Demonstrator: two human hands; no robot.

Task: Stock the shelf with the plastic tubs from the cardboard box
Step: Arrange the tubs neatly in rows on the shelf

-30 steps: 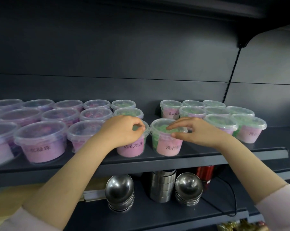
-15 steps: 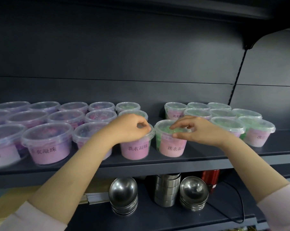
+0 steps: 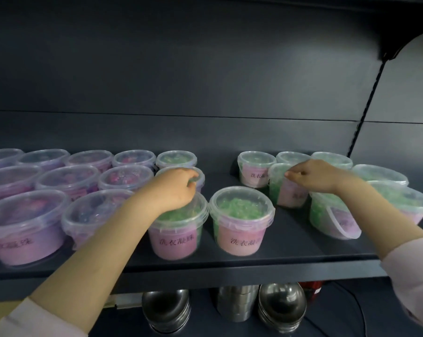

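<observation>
Though many tubs already sit on the shelf (image 3: pixel 303 250), the box is not in view, so how many are left I cannot tell. Purple tubs (image 3: pixel 25 227) fill the left side. The left hand (image 3: pixel 174 190) curls its fingers and pinches the rim of a green tub (image 3: pixel 196 171) in the middle row. Two front tubs (image 3: pixel 242 215) stand close to the front edge. Behind them is a bare gap (image 3: pixel 220 176) with room for more. The right hand (image 3: pixel 315 177) pinches the rim of a tilted tub (image 3: pixel 284 190), packed tight among others.
</observation>
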